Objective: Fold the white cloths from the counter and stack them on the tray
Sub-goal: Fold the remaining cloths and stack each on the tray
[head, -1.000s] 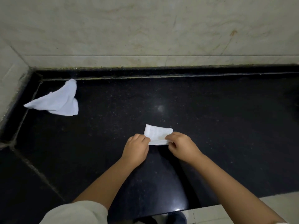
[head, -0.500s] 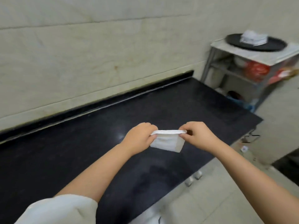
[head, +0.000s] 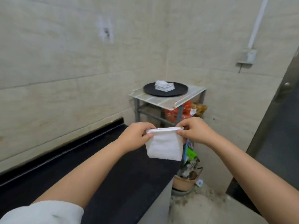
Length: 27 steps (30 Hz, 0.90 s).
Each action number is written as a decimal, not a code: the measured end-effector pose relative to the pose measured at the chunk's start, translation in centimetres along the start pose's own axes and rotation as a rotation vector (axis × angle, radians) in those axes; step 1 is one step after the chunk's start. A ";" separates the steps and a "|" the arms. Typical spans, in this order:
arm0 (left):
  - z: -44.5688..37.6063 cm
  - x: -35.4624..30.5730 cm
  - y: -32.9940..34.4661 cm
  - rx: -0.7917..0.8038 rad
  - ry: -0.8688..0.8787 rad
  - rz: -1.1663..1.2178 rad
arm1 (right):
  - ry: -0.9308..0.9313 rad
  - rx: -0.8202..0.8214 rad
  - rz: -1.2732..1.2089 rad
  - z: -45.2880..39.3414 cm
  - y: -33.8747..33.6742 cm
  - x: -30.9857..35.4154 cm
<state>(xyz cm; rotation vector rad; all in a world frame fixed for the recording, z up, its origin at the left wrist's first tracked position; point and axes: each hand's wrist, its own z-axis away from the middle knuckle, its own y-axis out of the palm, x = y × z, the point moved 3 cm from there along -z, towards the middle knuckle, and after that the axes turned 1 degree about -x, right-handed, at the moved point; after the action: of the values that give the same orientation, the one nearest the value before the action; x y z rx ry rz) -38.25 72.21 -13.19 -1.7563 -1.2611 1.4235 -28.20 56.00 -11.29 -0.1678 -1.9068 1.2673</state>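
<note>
A folded white cloth (head: pixel 164 145) hangs in the air above the right end of the black counter (head: pixel 103 172). My left hand (head: pixel 135 136) pinches its upper left corner and my right hand (head: pixel 193 130) pinches its upper right corner. Ahead, a round black tray (head: pixel 149 89) sits on a small metal stand (head: pixel 168 101) against the wall. A stack of folded white cloths (head: pixel 164 85) lies on that tray.
The stand's lower shelf holds red and orange bags (head: pixel 186 111). A pot with utensils and packets (head: pixel 187 177) stands on the floor between counter and stand. A dark door (head: pixel 278 126) is on the right, and a wall box with a conduit (head: pixel 246 56) above.
The cloth has been lifted off the counter and carried right with both hands. My view has swung from the counter's left end toward the stand with the tray.
</note>
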 end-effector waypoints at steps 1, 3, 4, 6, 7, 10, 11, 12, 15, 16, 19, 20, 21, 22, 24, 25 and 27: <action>-2.2 -0.4 0.3 -0.016 -0.014 0.028 | 0.020 -0.006 -0.019 -1.3 -1.1 -1.2; -6.9 -0.8 1.0 -0.044 -0.047 0.084 | 0.053 -0.019 -0.060 -4.4 -3.2 -3.6; -9.4 -0.7 1.4 -0.058 -0.064 0.112 | 0.068 -0.020 -0.079 -6.2 -4.1 -4.8; -14.6 -0.1 2.0 -0.092 -0.099 0.179 | 0.080 -0.020 -0.105 -10.3 -5.9 -7.0; -17.4 0.3 2.3 -0.109 -0.118 0.204 | 0.072 -0.033 -0.106 -12.6 -6.9 -8.1; -25.8 2.0 2.5 -0.163 -0.160 0.245 | 0.029 -0.081 -0.063 -20.1 -10.3 -10.7; -28.4 2.4 2.3 -0.180 -0.163 0.251 | 0.011 -0.081 -0.048 -22.6 -11.4 -11.3; -30.9 2.7 2.0 -0.200 -0.167 0.243 | -0.009 -0.075 -0.029 -25.1 -12.4 -11.8; -37.4 3.3 0.7 -0.254 -0.200 0.076 | -0.065 -0.083 0.032 -32.4 -14.9 -13.3; -39.4 3.6 0.2 -0.282 -0.220 0.021 | -0.090 -0.099 0.054 -34.7 -15.4 -13.7; -44.4 5.0 -0.5 -0.373 -0.268 -0.037 | -0.139 -0.139 0.059 -41.2 -16.0 -15.1; -45.9 5.5 -0.4 -0.401 -0.275 -0.046 | -0.144 -0.148 0.035 -43.3 -15.9 -15.7; -47.4 6.2 -0.2 -0.425 -0.276 -0.057 | -0.152 -0.158 0.026 -45.4 -15.7 -16.3; -48.8 7.0 0.1 -0.445 -0.282 -0.069 | -0.168 -0.160 0.041 -47.5 -15.3 -17.0; -51.5 8.7 1.1 -0.474 -0.312 -0.107 | -0.238 -0.146 0.115 -51.7 -14.3 -18.2; -52.8 9.7 1.7 -0.475 -0.330 -0.124 | -0.279 -0.142 0.141 -53.6 -13.7 -18.8; -55.2 11.7 3.0 -0.472 -0.381 -0.161 | -0.345 -0.128 0.137 -57.6 -12.4 -20.1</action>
<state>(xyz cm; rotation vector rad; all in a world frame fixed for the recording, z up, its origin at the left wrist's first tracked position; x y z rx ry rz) 14.95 89.19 -4.73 -1.6561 -2.0299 1.4968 28.50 80.40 -3.28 -0.1558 -2.3074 1.3316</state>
